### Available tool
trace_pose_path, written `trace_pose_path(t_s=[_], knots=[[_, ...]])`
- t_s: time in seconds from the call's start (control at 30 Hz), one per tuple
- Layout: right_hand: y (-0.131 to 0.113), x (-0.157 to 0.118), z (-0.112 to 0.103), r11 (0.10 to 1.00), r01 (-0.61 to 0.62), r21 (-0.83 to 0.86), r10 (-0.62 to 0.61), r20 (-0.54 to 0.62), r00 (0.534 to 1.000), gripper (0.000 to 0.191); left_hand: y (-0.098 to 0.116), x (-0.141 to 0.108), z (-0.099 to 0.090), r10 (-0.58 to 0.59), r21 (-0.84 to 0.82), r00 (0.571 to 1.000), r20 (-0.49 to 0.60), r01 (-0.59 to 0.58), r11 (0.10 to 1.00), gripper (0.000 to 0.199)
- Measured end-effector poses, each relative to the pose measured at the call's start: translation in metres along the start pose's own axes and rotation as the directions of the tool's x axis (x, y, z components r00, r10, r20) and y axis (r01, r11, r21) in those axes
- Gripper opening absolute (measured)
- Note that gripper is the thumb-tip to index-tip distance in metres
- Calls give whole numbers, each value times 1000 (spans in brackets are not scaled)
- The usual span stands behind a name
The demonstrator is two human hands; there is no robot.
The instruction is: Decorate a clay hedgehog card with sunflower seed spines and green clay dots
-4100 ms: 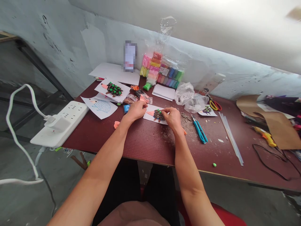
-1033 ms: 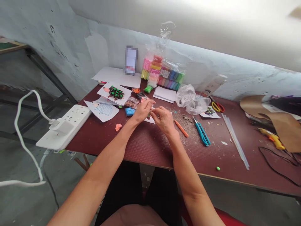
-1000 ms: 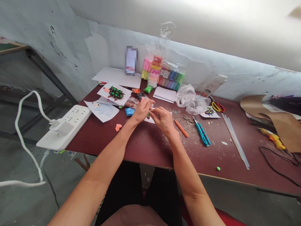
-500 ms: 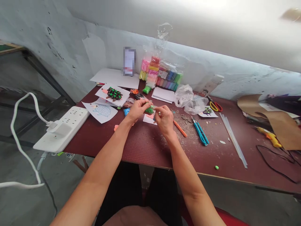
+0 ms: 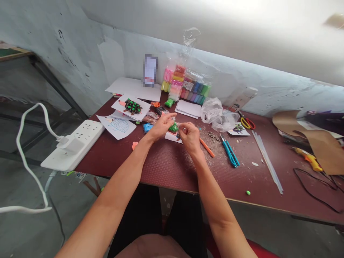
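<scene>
A lump of bright green modelling clay (image 5: 174, 127) sits between my left hand (image 5: 161, 127) and my right hand (image 5: 189, 136). The fingers of both hands press on it, and the right fingertips pinch its near side. Just below them lies a white paper card (image 5: 172, 137) with an orange and brown design, mostly hidden by my hands. A finished hedgehog card (image 5: 131, 106) with green-dotted spines lies to the left, beside a sheet with a blue outline hedgehog (image 5: 118, 125).
On the dark red table (image 5: 161, 166) are a clay-pack bag (image 5: 185, 84), a teal craft knife (image 5: 229, 153), an orange tool (image 5: 206, 147), seed shells (image 5: 213, 135), and scissors (image 5: 247, 123). A white power strip (image 5: 77, 145) lies at the table's left edge.
My hands have moved from pressing on the card to holding green clay above it. The orange tool is now uncovered beside my right wrist. The camera view has shifted slightly.
</scene>
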State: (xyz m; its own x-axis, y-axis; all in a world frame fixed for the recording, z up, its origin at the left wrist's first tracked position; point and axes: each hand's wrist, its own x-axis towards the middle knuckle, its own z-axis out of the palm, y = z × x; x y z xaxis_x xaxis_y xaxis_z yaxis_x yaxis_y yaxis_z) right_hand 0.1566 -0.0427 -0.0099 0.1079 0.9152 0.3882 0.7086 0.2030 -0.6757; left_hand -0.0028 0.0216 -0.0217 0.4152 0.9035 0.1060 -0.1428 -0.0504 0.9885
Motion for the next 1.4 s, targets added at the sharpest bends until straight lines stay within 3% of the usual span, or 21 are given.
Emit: trace_pose_path(t_s=[0.1, 0.23, 0.37, 0.57, 0.97, 1.1, 1.27, 1.4], knots=[[3, 0, 1, 1000, -18, -11, 18, -34, 999, 29, -1, -1, -2, -36, -67, 996, 76, 41, 997, 57], [5, -1, 4, 999, -6, 35, 6, 12, 1000, 26, -2, -2, -3, -63, -49, 984, 165, 72, 996, 65], [8, 0, 5, 998, 1, 60, -7, 93, 996, 22, -3, -1, -2, -123, -10, 984, 131, 125, 992, 72], [3, 0, 0, 999, 23, -28, -18, 169, 986, 22, 1, -2, -3, -152, 23, 982, 112, 151, 988, 65], [-8, -3, -3, 929, 92, -358, -69, 77, 995, 13, 5, -6, 3, -132, 97, 979, 152, 118, 988, 50], [-8, -4, -3, 934, 86, -346, -69, 61, 996, 14, 8, -5, 1, -134, 97, 983, 125, 123, 988, 46], [-2, -1, -5, 964, 106, -243, -71, 148, 986, 14, 10, -6, 3, -194, 86, 978, 73, 188, 978, 51], [-5, -1, -4, 939, 88, -333, -30, 177, 984, 13, 11, -7, 5, -173, 167, 984, 44, 164, 972, 50]])
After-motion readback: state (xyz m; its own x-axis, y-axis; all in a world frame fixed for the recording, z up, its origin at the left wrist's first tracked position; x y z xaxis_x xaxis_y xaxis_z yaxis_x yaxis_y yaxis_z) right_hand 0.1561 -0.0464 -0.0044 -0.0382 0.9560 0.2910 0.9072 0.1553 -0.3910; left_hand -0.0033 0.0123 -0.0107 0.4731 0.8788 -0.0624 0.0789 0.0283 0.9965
